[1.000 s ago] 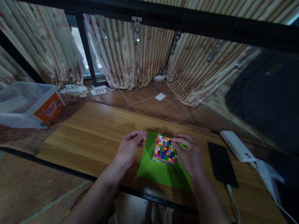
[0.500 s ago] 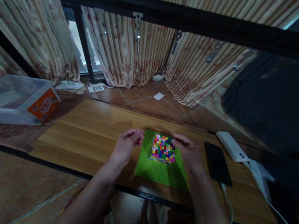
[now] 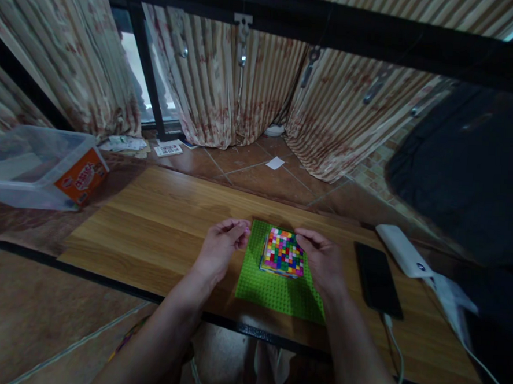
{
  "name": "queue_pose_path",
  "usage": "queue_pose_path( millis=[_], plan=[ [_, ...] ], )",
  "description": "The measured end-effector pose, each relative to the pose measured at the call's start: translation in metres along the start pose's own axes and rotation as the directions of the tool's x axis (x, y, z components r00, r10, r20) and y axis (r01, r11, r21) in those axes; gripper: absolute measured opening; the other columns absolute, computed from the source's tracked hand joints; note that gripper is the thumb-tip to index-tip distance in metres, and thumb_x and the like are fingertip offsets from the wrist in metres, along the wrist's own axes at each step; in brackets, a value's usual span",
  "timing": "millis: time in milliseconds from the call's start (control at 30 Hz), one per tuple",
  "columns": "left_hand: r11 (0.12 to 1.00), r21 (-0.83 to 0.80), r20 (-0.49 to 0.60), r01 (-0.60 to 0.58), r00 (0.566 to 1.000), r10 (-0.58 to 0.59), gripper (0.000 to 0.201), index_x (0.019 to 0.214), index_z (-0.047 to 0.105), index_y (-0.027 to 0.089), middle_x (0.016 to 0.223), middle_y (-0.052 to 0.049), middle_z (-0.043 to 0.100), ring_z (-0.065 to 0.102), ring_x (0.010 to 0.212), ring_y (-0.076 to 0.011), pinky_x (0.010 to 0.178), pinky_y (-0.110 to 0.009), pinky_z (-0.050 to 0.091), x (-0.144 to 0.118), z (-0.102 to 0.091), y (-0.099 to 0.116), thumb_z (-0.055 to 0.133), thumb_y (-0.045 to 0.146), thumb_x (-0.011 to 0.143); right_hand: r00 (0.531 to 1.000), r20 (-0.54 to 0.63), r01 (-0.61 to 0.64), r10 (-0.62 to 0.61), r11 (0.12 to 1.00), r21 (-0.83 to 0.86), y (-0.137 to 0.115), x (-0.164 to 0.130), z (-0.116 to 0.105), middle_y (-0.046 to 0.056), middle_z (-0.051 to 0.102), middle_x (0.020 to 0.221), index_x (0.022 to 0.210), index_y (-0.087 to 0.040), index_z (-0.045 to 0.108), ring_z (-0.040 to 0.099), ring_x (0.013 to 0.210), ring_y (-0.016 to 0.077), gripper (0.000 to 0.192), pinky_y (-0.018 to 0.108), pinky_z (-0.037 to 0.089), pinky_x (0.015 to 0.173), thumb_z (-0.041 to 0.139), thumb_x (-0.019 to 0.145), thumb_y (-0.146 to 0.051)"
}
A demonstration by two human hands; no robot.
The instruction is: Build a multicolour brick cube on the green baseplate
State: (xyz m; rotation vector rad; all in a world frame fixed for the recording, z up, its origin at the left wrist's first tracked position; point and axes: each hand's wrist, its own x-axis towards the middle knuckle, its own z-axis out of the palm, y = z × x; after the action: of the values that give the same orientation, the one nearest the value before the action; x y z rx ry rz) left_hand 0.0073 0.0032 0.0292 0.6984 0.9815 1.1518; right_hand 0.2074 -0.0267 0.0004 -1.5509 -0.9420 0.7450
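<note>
A block of small multicoloured building bricks (image 3: 282, 254) stands on a green studded baseplate (image 3: 254, 290). My left hand (image 3: 225, 245) is closed in a pinch at the plate's left edge, with a small pink brick (image 3: 247, 228) showing at its fingertips. On the other side, my right hand (image 3: 322, 257) has thumb and index finger drawn together at the block's far right corner. They seem to touch its top there, but I cannot make out what lies between them. The near right part of the plate is in shadow under my right wrist.
The wooden table (image 3: 163, 227) carries a black phone (image 3: 377, 280) with a white cable and a white power bank (image 3: 403, 250) on the right. At the far left stands a clear plastic bin (image 3: 36, 170) with an orange label. A dark rail (image 3: 276, 16) crosses above.
The view has shifted slightly, so everything sits a little further right. Both hands keep nearly the same place beside the block, and the pink brick stays in my left fingers.
</note>
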Motion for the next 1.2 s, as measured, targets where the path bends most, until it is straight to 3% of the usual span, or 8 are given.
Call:
queue_pose_path(
  millis=[567, 733, 833, 967, 1067, 1200],
  plan=[
    [1.0, 0.009, 0.012, 0.017, 1.0, -0.017, 0.018, 0.073, 0.068, 0.013, 0.066, -0.001, 0.062, 0.052, 0.054, -0.0061, 0.055, -0.02, 0.039, 0.0, 0.001, -0.006, 0.075, 0.027, 0.065, 0.999, 0.024, -0.044, 0.044, 0.999, 0.022, -0.001, -0.001, 0.001, 0.007, 0.075, 0.084, 0.083, -0.019, 0.076, 0.068, 0.079, 0.0241, 0.031, 0.038, 0.052, 0.073, 0.075, 0.063, -0.043],
    [1.0, -0.001, 0.037, 0.03, 0.999, -0.03, 0.02, 0.074, 0.068, 0.013, 0.067, -0.001, 0.062, 0.052, 0.055, -0.0062, 0.055, -0.019, 0.039, 0.002, 0.0, -0.009, 0.076, 0.029, 0.065, 1.0, 0.006, -0.02, 0.02, 0.998, 0.067, 0.0, 0.0, -0.001, 0.006, 0.075, 0.088, 0.083, -0.02, 0.075, 0.067, 0.087, 0.0245, 0.029, 0.039, 0.051, 0.082, 0.072, 0.07, -0.045],
    [0.999, -0.005, 0.055, 0.035, 0.998, -0.035, 0.021, 0.074, 0.068, 0.013, 0.067, 0.0, 0.062, 0.052, 0.056, -0.0061, 0.056, -0.019, 0.039, 0.002, 0.0, -0.011, 0.076, 0.03, 0.066, 0.996, -0.075, 0.057, -0.05, 0.994, 0.092, -0.003, 0.0, -0.003, 0.005, 0.075, 0.089, 0.084, -0.019, 0.074, 0.067, 0.09, 0.0241, 0.027, 0.039, 0.05, 0.085, 0.068, 0.076, -0.043],
    [0.999, -0.003, 0.07, 0.053, 0.996, -0.053, 0.023, 0.073, 0.067, 0.013, 0.067, -0.001, 0.062, 0.051, 0.054, -0.0058, 0.055, -0.019, 0.039, 0.001, 0.003, -0.012, 0.077, 0.033, 0.066, 0.963, -0.108, 0.24, -0.247, 0.968, -0.069, -0.017, -0.009, 0.0, 0.005, 0.074, 0.091, 0.087, -0.019, 0.073, 0.067, 0.089, 0.0226, 0.023, 0.037, 0.05, 0.085, 0.063, 0.082, -0.039],
    [0.998, 0.005, 0.12, 0.055, 0.991, -0.055, 0.025, 0.076, 0.068, 0.012, 0.068, -0.002, 0.063, 0.052, 0.055, -0.0065, 0.056, -0.02, 0.039, -0.002, 0.005, -0.012, 0.077, 0.034, 0.067, 0.924, 0.033, 0.381, -0.38, 0.912, -0.151, -0.027, -0.021, 0.008, 0.005, 0.071, 0.096, 0.092, -0.021, 0.072, 0.065, 0.093, 0.0208, 0.02, 0.035, 0.049, 0.085, 0.058, 0.087, -0.035],
    [0.999, -0.006, 0.156, 0.051, 0.987, -0.049, 0.028, 0.081, 0.068, 0.012, 0.07, -0.002, 0.064, 0.053, 0.056, -0.0076, 0.058, -0.021, 0.041, -0.004, 0.008, -0.013, 0.077, 0.034, 0.067, 0.849, 0.238, 0.512, -0.471, 0.844, -0.157, -0.031, -0.034, 0.022, 0.005, 0.067, 0.104, 0.1, -0.025, 0.07, 0.061, 0.099, 0.0199, 0.018, 0.035, 0.048, 0.088, 0.057, 0.09, -0.031]
  ],
)
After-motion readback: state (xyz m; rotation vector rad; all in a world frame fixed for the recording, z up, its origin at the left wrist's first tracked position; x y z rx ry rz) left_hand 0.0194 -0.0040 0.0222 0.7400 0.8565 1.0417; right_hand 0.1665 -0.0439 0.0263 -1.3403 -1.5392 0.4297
